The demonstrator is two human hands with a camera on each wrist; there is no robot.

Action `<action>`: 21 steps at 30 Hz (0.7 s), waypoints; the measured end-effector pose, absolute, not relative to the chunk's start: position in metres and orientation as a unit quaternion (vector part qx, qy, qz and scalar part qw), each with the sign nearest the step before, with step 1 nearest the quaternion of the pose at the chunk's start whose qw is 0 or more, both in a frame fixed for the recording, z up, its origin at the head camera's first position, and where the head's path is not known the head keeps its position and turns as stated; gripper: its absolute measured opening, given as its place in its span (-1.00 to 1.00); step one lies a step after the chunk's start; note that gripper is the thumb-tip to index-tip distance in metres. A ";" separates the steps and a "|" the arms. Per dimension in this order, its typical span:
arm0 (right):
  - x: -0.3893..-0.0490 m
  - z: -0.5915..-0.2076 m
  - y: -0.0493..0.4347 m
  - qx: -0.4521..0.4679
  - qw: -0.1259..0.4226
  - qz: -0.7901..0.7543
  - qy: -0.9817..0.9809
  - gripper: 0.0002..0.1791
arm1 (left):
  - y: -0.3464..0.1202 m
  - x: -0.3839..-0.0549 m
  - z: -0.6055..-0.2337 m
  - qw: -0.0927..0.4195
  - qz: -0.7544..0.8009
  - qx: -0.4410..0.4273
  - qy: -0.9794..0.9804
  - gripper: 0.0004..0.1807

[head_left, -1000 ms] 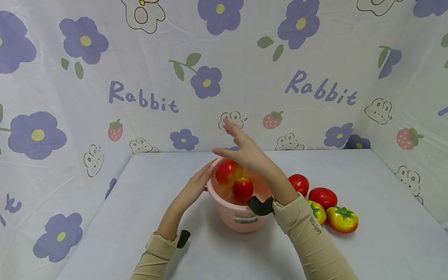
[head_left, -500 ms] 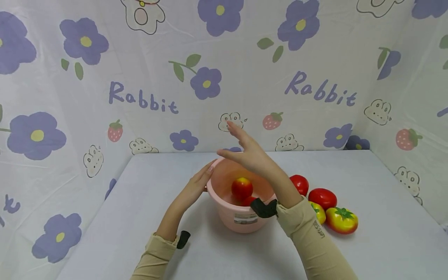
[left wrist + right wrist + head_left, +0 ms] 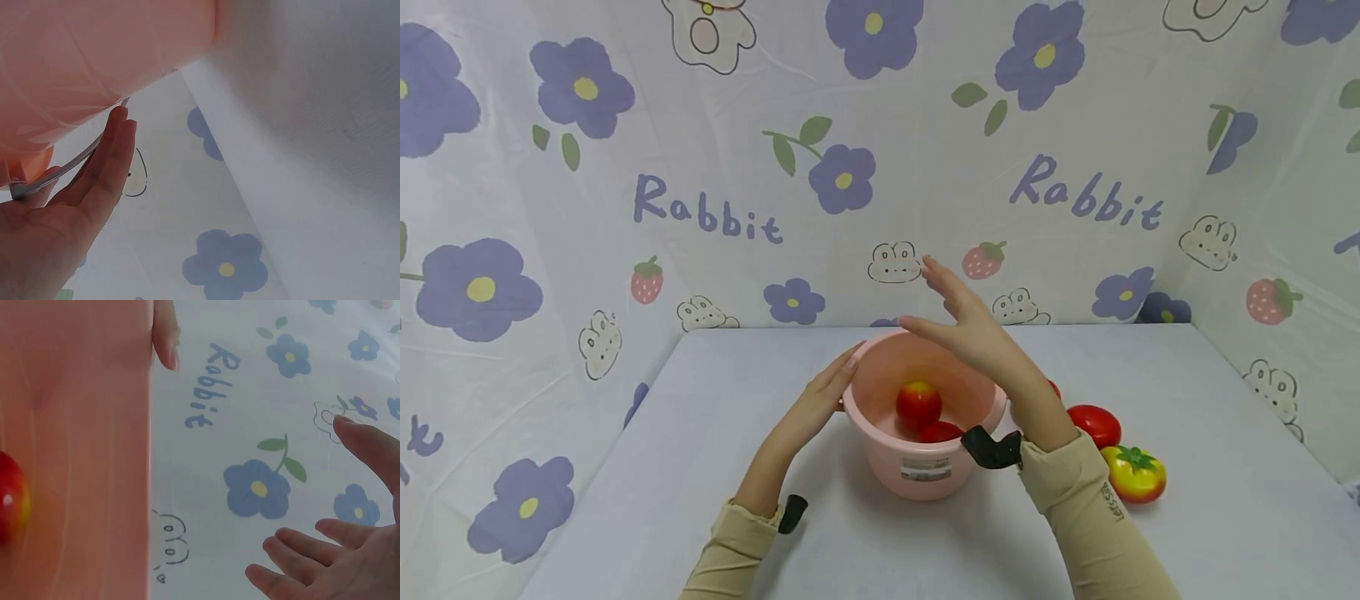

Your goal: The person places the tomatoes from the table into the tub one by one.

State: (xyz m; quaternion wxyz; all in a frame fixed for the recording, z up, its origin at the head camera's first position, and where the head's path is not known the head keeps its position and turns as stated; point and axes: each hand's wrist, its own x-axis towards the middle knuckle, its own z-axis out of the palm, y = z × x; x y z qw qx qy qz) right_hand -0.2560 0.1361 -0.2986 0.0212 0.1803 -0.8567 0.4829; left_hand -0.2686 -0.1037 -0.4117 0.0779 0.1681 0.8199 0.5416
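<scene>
A pink bucket (image 3: 917, 475) stands upright in the middle of the table, with a label on its front. Inside lie a red-yellow toy fruit (image 3: 918, 404) and a red one (image 3: 940, 432) partly hidden by the front rim. My left hand (image 3: 812, 408) rests against the bucket's left side, fingers nearly straight. In the left wrist view the bucket's grey handle (image 3: 75, 159) runs across that hand. My right hand (image 3: 973, 333) is raised over the bucket's right rim, fingers spread and holding nothing. The right wrist view shows its outstretched fingers (image 3: 300, 559) beside the bucket.
Right of the bucket lie a red toy fruit (image 3: 1096, 425) and a yellow-red toy fruit (image 3: 1135, 475) with a green top. Another red fruit (image 3: 1055, 387) is mostly hidden behind the right forearm. A printed cloth (image 3: 925, 125) hangs behind the white table (image 3: 1232, 467).
A red fruit above the bucket's left part has dropped inside and now lies near the front. My right hand has drifted right, covering more of the fruits there. The left hand has stayed still.
</scene>
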 end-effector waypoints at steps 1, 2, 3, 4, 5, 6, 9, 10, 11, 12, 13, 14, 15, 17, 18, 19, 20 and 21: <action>-0.256 -0.299 0.139 0.177 0.023 0.482 -0.858 -0.06 | -0.104 -0.269 -0.412 0.078 0.541 0.168 0.820 -0.42; -0.257 -0.300 0.142 0.174 0.023 0.482 -0.858 -0.06 | -0.104 -0.269 -0.412 0.079 0.542 0.167 0.820 -0.42; -0.257 -0.300 0.145 0.170 0.024 0.481 -0.860 -0.06 | -0.104 -0.269 -0.412 0.079 0.543 0.166 0.819 -0.42; -0.257 -0.300 0.148 0.166 0.024 0.480 -0.861 -0.06 | -0.104 -0.269 -0.411 0.080 0.544 0.166 0.819 -0.42; -0.257 -0.301 0.151 0.162 0.025 0.478 -0.863 -0.06 | -0.103 -0.269 -0.411 0.082 0.545 0.166 0.818 -0.42; -0.257 -0.301 0.154 0.157 0.025 0.476 -0.865 -0.06 | -0.103 -0.268 -0.411 0.083 0.546 0.165 0.817 -0.42; -0.258 -0.302 0.163 0.145 0.026 0.475 -0.868 -0.04 | -0.103 -0.268 -0.411 0.085 0.548 0.166 0.815 -0.42; -0.258 -0.302 0.166 0.144 0.029 0.474 -0.868 -0.03 | -0.103 -0.268 -0.411 0.085 0.549 0.165 0.815 -0.42; -0.257 -0.303 0.169 0.143 0.032 0.472 -0.869 -0.02 | -0.104 -0.268 -0.411 0.085 0.549 0.165 0.815 -0.42; -0.257 -0.303 0.171 0.143 0.034 0.471 -0.870 -0.02 | -0.104 -0.269 -0.411 0.084 0.548 0.165 0.815 -0.42; -0.257 -0.303 0.174 0.142 0.036 0.472 -0.870 -0.02 | -0.104 -0.269 -0.412 0.083 0.547 0.165 0.816 -0.42; -0.257 -0.304 0.176 0.140 0.038 0.470 -0.870 -0.01 | -0.104 -0.269 -0.412 0.082 0.547 0.165 0.817 -0.42; -0.256 -0.305 0.179 0.137 0.039 0.468 -0.872 0.00 | -0.104 -0.269 -0.412 0.080 0.546 0.164 0.818 -0.42; -0.256 -0.308 0.184 0.130 0.041 0.466 -0.874 0.01 | -0.104 -0.269 -0.413 0.077 0.543 0.165 0.820 -0.42; -0.256 -0.310 0.187 0.126 0.041 0.464 -0.876 0.01 | -0.104 -0.270 -0.414 0.077 0.542 0.164 0.821 -0.42; -0.256 -0.312 0.190 0.123 0.041 0.463 -0.877 0.02 | -0.104 -0.270 -0.414 0.076 0.541 0.165 0.821 -0.42; -0.256 -0.313 0.193 0.120 0.042 0.461 -0.878 0.03 | -0.104 -0.270 -0.414 0.076 0.542 0.165 0.821 -0.41; -0.256 -0.315 0.196 0.117 0.043 0.460 -0.879 0.03 | -0.104 -0.270 -0.414 0.076 0.541 0.165 0.821 -0.41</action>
